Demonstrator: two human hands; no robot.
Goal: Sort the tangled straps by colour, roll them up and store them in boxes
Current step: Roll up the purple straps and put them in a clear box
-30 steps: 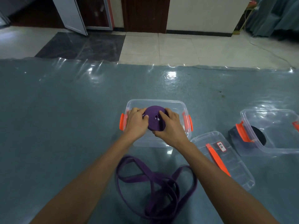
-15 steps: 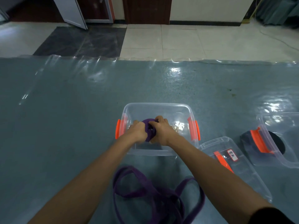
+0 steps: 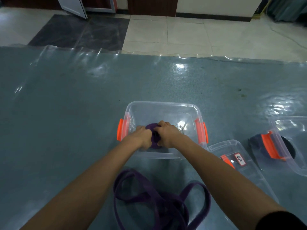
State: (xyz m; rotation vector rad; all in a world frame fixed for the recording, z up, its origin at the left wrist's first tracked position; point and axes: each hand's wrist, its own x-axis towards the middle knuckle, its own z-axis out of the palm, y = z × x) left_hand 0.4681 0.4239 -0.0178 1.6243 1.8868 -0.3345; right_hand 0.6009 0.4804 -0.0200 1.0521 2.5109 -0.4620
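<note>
A rolled purple strap (image 3: pixel 152 127) sits low inside a clear plastic box (image 3: pixel 163 106) with orange side latches. My left hand (image 3: pixel 140 136) grips the roll from the left and my right hand (image 3: pixel 165 135) grips it from the right; both are down inside the box and hide most of the roll. A loose, tangled purple strap (image 3: pixel 159 201) lies on the mat between my forearms, in front of the box.
A clear lid (image 3: pixel 240 165) with an orange handle and a white label lies right of the box. Further right stands a second clear box (image 3: pixel 289 146) with an orange latch and a black roll inside. The blue mat (image 3: pixel 66 113) ends at a tiled floor behind.
Both hands have lowered the purple roll from above the rim down into the box. The camera has moved closer and tilted down.
</note>
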